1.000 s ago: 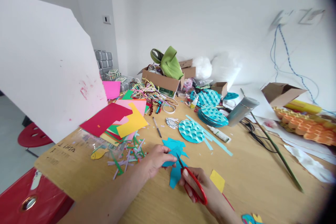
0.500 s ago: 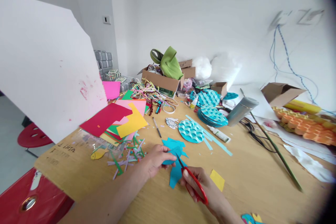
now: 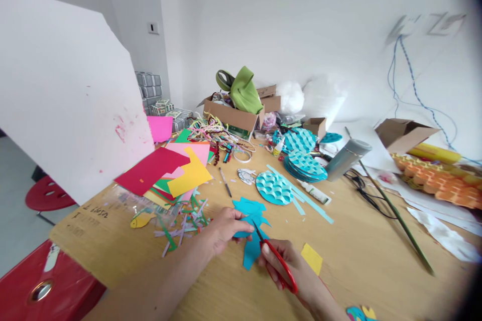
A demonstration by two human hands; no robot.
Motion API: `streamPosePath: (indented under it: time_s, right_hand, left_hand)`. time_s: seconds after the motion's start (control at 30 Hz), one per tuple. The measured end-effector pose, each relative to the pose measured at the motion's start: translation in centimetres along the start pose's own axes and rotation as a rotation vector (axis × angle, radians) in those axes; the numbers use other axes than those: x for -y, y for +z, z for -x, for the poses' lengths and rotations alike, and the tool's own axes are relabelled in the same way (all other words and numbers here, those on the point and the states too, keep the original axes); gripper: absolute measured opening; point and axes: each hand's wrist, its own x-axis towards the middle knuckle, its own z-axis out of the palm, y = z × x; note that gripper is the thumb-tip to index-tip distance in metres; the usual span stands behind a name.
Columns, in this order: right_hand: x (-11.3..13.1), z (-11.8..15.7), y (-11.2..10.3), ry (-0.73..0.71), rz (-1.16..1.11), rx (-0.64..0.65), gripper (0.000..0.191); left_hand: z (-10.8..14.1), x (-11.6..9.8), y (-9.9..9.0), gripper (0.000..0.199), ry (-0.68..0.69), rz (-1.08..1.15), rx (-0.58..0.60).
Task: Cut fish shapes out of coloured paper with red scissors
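Note:
My left hand pinches a small piece of blue paper between thumb and fingers, just above the table. Wrapped in my right hand are red-handled scissors, their dark blades pointing up and left against the blue piece. Whether the blades are parted is too small to tell. Under and behind the hands lie blue paper scraps with jagged edges. A yellow paper scrap rests to the right of my right hand. Beyond the scraps is a round blue disc covered with wavy pale strips.
Coloured paper sheets and thin paper strips lie left of my hands. A pen, a glue bottle, a grey flask and a long green stick are farther off. A white board stands at left.
Almost nothing differs. My left hand and the blue piece have shifted very slightly to the right; the scissors stay at the paper.

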Motion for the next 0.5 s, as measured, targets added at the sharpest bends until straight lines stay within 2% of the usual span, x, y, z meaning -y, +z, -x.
streamPosePath:
  time_s: [0.37,0.5]
  right_hand:
    - [0.00,0.07,-0.05,-0.005,-0.027,-0.019,0.056]
    - [-0.15,0.03,-0.11,0.000,-0.047,-0.023,0.055]
  left_hand:
    - [-0.01,0.23,0.01,0.025,0.019,0.024,-0.009]
    - [-0.29,0.40,-0.09,0.023,0.107,0.022,-0.103]
